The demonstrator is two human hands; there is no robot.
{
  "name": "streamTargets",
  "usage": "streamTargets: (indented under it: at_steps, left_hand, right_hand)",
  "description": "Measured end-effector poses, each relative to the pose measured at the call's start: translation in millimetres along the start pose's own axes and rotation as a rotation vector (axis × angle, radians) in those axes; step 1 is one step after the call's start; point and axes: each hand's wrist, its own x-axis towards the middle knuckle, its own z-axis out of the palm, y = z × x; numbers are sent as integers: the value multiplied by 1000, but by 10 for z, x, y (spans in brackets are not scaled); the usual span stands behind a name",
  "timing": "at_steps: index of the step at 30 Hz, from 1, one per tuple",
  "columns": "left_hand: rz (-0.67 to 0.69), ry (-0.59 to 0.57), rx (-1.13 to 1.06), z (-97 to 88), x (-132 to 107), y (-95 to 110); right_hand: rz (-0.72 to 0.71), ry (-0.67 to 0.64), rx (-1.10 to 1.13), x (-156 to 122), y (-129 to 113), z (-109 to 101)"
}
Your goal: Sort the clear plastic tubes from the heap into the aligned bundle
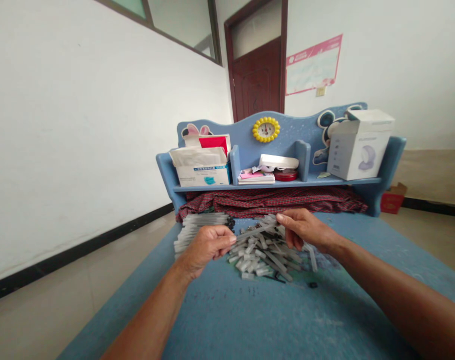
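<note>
Both hands meet over a heap of loose grey plastic tubes and caps [265, 256] on a blue desk [250, 320]. My left hand [208, 246] is closed in a pinch on the left end of one long grey tube [254, 232]. My right hand [304, 228] pinches the same tube at its right end, fingers curled. Behind my left hand lies a tidy stack of assembled tubes with black tips [200, 226].
A red plaid cloth [272, 201] runs along the back of the desk under a blue shelf [280, 184] that holds a box of papers [202, 167], a yellow clock [266, 129] and a white carton [358, 145]. A small black cap [313, 285] lies apart at the right.
</note>
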Motion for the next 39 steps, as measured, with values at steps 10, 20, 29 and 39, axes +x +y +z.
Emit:
streamTargets:
  at_steps: [10,20,29,39]
  left_hand:
    - [1,1,-1,5,0,-3]
    - [-10,-30,25,-2,-5,6]
    - [-44,-68,-29,-54,5,-13]
    - [-50,-47,10,-34,15,-14]
  right_hand:
    - [-28,-29,57,-7,-29,-18]
    - [1,-20,46,-1,-27,-9]
    - [-84,-36,171,-11,-56,-116]
    - [-6,114,-189,54,41,12]
